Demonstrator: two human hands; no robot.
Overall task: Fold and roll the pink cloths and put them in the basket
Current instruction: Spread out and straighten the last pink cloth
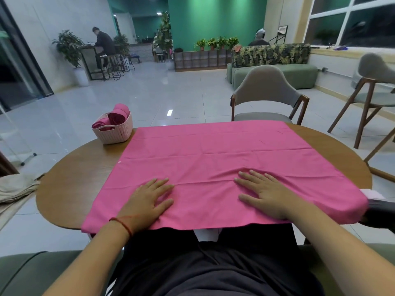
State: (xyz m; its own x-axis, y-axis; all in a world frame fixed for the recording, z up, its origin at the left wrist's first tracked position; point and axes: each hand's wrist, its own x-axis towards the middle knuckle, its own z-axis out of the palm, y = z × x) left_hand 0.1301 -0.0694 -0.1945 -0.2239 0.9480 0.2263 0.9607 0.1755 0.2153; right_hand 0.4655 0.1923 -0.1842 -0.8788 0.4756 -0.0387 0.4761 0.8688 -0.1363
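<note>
A large pink cloth point(213, 154) lies spread flat over most of the round wooden table point(70, 178), its near edge hanging slightly over the front. My left hand point(147, 199) rests flat on the cloth near its front left, fingers straight and spread. My right hand point(265, 191) lies flat on the cloth to the right, fingers spread, with a small wrinkle ahead of the fingertips. A pale pink woven basket point(116, 132) stands at the table's far left and holds several rolled pink cloths point(117, 116).
A grey chair point(265, 92) stands behind the table's far side, another chair point(372, 92) at the right. A beige cloth point(15, 189) lies on a seat at the left. A dark object point(380, 212) sits at the table's right edge.
</note>
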